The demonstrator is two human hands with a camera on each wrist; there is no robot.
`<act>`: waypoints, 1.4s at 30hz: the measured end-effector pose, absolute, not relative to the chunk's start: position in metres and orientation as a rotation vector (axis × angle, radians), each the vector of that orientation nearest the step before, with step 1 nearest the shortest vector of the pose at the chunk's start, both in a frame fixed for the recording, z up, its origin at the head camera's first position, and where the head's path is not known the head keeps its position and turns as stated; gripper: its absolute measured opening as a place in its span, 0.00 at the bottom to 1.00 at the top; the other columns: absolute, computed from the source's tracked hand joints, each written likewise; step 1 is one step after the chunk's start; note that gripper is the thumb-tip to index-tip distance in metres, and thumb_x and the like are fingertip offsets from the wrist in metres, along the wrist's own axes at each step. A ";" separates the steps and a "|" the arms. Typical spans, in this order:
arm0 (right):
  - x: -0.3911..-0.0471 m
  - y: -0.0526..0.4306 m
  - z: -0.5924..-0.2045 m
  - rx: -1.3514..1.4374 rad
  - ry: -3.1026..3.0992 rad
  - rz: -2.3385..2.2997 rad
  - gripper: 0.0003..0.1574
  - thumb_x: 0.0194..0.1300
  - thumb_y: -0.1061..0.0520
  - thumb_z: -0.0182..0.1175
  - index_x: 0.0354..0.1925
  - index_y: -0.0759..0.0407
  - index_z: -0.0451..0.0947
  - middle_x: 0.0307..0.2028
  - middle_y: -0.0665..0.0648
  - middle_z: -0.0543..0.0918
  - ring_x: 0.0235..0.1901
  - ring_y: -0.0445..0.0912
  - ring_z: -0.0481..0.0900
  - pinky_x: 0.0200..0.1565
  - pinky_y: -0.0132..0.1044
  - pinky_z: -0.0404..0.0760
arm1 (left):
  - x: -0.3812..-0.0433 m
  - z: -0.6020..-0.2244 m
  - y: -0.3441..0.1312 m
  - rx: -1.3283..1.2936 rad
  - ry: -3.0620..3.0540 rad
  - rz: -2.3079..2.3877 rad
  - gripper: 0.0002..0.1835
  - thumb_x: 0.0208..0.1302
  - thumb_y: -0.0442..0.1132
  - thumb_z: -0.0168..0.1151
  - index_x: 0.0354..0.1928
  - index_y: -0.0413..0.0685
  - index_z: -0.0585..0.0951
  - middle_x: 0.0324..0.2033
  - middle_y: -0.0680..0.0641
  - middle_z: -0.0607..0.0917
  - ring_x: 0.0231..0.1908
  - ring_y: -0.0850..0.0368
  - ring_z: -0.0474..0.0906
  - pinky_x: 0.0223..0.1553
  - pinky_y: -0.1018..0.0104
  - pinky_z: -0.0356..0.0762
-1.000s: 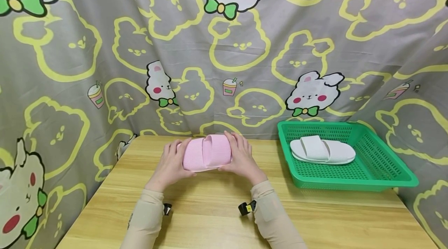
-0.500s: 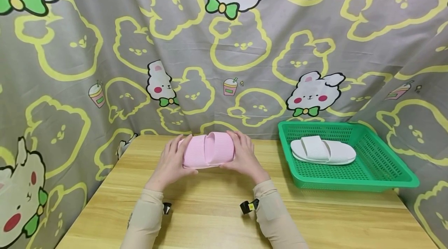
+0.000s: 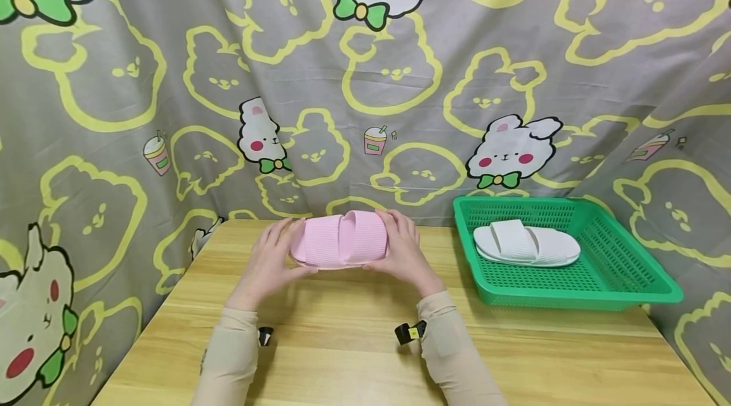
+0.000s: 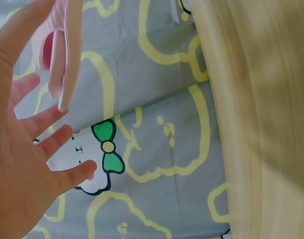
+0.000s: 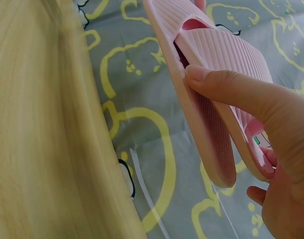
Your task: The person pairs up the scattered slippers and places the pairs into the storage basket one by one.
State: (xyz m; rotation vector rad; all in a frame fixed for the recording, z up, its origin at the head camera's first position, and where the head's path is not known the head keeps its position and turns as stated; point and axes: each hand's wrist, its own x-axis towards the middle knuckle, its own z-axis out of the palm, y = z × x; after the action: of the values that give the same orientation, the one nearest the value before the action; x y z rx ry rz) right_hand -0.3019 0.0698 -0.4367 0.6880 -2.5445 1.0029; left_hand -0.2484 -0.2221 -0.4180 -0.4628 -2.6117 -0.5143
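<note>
A pair of pink ribbed slippers point(image 3: 323, 240), fitted one into the other, is held up above the back of the table. My right hand point(image 3: 407, 260) pinches their right end; in the right wrist view its thumb presses the sole edge of the slippers point(image 5: 231, 55). At the other end is my left hand point(image 3: 264, 265), its fingers spread around that end. In the left wrist view the fingers of the left hand point(image 4: 27, 144) look extended, with the slippers' tip point(image 4: 67, 94) beside them; whether they touch is unclear.
A green perforated basket point(image 3: 582, 299) stands at the table's back right with a pair of white slippers point(image 3: 554, 246) in it. The wooden table point(image 3: 337, 355) ends against a grey curtain point(image 3: 320, 76) with cartoon prints. Small black wrist devices point(image 3: 407, 333) hang at both forearms.
The pink slippers have risen slightly and shifted right with my right hand. My left hand has slid left, loosening round their left end and baring more of it. The basket has not moved.
</note>
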 end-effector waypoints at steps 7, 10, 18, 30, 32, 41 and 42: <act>-0.304 0.074 -0.435 0.668 -2.539 1.013 0.74 0.29 0.45 0.84 0.72 0.45 0.57 0.66 0.60 0.61 0.67 0.58 0.53 0.65 0.58 0.54 | -0.246 -0.415 -0.228 -0.456 -2.563 -0.502 0.42 0.54 0.58 0.70 0.69 0.52 0.68 0.65 0.40 0.72 0.65 0.39 0.63 0.66 0.38 0.58; -0.305 0.077 -0.435 0.651 -2.544 0.990 0.74 0.29 0.43 0.84 0.72 0.44 0.56 0.66 0.59 0.61 0.67 0.57 0.54 0.65 0.58 0.55 | -0.246 -0.414 -0.229 -0.459 -2.540 -0.487 0.39 0.56 0.57 0.69 0.68 0.50 0.70 0.63 0.40 0.74 0.64 0.39 0.66 0.65 0.38 0.60; -0.306 0.084 -0.432 0.624 -2.541 0.963 0.75 0.27 0.41 0.84 0.72 0.47 0.58 0.67 0.60 0.61 0.67 0.58 0.54 0.63 0.57 0.57 | -0.245 -0.412 -0.230 -0.489 -2.406 -0.486 0.31 0.56 0.52 0.70 0.60 0.46 0.78 0.56 0.41 0.81 0.58 0.41 0.73 0.60 0.39 0.67; -0.307 0.086 -0.427 0.620 -2.532 0.858 0.71 0.29 0.40 0.84 0.69 0.47 0.60 0.66 0.62 0.63 0.67 0.59 0.57 0.63 0.58 0.58 | -0.247 -0.413 -0.234 -0.468 -2.352 -0.511 0.30 0.57 0.50 0.70 0.60 0.47 0.77 0.55 0.42 0.81 0.57 0.42 0.74 0.59 0.40 0.67; -0.307 0.087 -0.427 0.618 -2.535 0.818 0.70 0.29 0.37 0.83 0.69 0.46 0.59 0.66 0.62 0.64 0.67 0.59 0.57 0.62 0.58 0.59 | -0.247 -0.413 -0.235 -0.458 -2.353 -0.512 0.31 0.57 0.50 0.70 0.61 0.47 0.76 0.55 0.42 0.81 0.58 0.41 0.73 0.60 0.39 0.67; -0.304 0.095 -0.421 0.628 -2.521 0.706 0.70 0.30 0.32 0.80 0.69 0.48 0.61 0.65 0.60 0.67 0.65 0.58 0.59 0.61 0.57 0.62 | -0.248 -0.413 -0.237 -0.418 -2.398 -0.520 0.31 0.60 0.52 0.66 0.64 0.51 0.74 0.57 0.42 0.80 0.60 0.42 0.72 0.62 0.38 0.64; -0.304 0.096 -0.420 0.631 -2.522 0.696 0.70 0.30 0.32 0.80 0.69 0.48 0.61 0.65 0.60 0.67 0.64 0.58 0.60 0.61 0.57 0.62 | -0.248 -0.414 -0.237 -0.416 -2.403 -0.521 0.31 0.60 0.53 0.66 0.64 0.51 0.74 0.57 0.42 0.80 0.60 0.42 0.71 0.62 0.37 0.64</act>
State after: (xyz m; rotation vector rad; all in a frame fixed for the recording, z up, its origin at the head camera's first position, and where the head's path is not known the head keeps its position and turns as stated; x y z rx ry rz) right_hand -0.3038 0.0959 -0.4203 0.6311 -2.5221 0.6962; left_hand -0.2480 -0.2375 -0.4135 -0.4160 -2.4028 -0.5211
